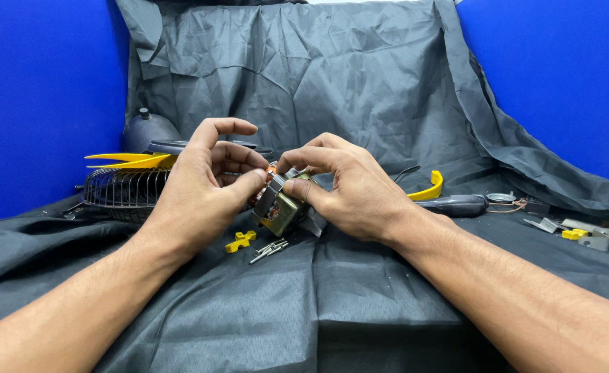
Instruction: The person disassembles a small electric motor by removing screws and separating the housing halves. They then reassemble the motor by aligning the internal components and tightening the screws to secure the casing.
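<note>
Clearly both hands are busy on one part: a small electric motor core with a grey steel lamination stack, olive-green frame and copper windings (pixel 282 202), lifted just above the dark grey cloth (pixel 332 304) that covers the work surface. The left hand (pixel 204 186) cups the motor's left side, thumb pressed along the stack, index finger arched up and free, the other fingers curled behind. The right hand (pixel 349 186) pinches the top edge of the frame between thumb and forefinger, the remaining fingers wrapped round the back.

By the look of it, the step in hand is working something loose or into place at the top of the motor, where the fingertips meet; what exactly they grip there is hidden. The next move seems to call for a steady left hold while the right fingertips pull or twist finely, without slipping onto the windings.

Just below the hands lie a small yellow plastic clip (pixel 240 241) and a few short silver screws (pixel 268 250). Beyond the left hand sit a round dark wire fan guard (pixel 121 192) and yellow plastic fan blades (pixel 130 161). Past the right wrist rest a curved yellow plastic strip (pixel 429 190) and a black-handled screwdriver (pixel 456 204).
</note>
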